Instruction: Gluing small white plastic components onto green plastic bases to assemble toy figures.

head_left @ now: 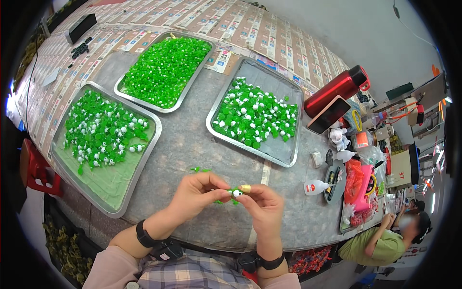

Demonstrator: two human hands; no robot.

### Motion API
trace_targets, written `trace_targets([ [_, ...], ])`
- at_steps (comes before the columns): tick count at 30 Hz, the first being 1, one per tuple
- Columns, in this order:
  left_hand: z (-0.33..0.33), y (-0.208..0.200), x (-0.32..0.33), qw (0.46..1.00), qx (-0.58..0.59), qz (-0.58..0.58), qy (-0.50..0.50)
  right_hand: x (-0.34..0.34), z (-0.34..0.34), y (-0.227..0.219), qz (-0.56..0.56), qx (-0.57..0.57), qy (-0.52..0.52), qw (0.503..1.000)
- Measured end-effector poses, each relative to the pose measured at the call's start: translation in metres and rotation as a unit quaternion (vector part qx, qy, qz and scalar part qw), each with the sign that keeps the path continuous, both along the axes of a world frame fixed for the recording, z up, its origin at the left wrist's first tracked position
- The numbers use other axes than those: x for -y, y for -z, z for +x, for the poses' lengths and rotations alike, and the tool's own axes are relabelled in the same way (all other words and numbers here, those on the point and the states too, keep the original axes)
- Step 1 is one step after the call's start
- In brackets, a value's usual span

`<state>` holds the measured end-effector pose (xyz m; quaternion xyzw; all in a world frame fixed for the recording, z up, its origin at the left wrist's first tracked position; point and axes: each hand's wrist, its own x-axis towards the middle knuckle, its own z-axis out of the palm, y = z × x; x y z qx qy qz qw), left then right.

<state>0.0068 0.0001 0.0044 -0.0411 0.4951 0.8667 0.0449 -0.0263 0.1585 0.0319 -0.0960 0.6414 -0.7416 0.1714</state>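
Observation:
Between my hands is a small green-and-white plastic piece (236, 193) with a round white ball marked by a dark dot. My left hand (198, 196) pinches its green side between thumb and forefinger. From the other side my right hand (263, 208) closes thumb and forefinger on the white ball. A gold-coloured cover (245, 188) sits on a right fingertip. A few loose green pieces (199, 169) lie on the grey tabletop (185, 144) just beyond my left hand, and others show beneath the fingers. How the held parts join is too small to make out.
A metal tray (129, 192) of green-and-white pieces stands at left, another tray (180, 107) of small green parts behind it, a third tray (294, 156) at right. Rightward are a red flask (332, 91), phone (329, 114), white squeeze bottle (315, 187) and a person (385, 243).

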Motion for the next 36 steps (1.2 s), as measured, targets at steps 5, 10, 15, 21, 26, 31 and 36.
trace_targets([
  [5,0.003,-0.008,-0.004,0.967,-0.096,-0.233,-0.047,-0.002,-0.004,-0.003,-0.019,0.077,-0.029,0.996],
  [10,-0.001,-0.015,-0.003,0.885,-0.240,-0.394,-0.064,-0.013,-0.008,-0.003,0.002,0.085,-0.080,0.993],
  [15,0.000,-0.012,-0.007,0.856,-0.266,-0.437,-0.078,-0.015,-0.007,-0.002,0.016,0.107,-0.079,0.991],
  [21,0.003,-0.015,-0.002,0.934,-0.150,-0.318,-0.060,-0.016,-0.010,-0.001,-0.057,0.121,-0.070,0.988],
  [26,0.007,-0.004,0.051,0.919,-0.033,0.307,-0.247,-0.033,-0.016,0.006,0.286,-0.135,-0.038,0.948],
  [31,0.005,-0.014,0.059,0.926,-0.014,0.279,-0.254,-0.032,-0.010,0.024,0.436,-0.315,-0.110,0.836],
  [36,0.007,-0.015,0.011,0.960,-0.122,-0.249,-0.030,-0.032,-0.006,0.017,0.379,-0.250,-0.124,0.882],
])
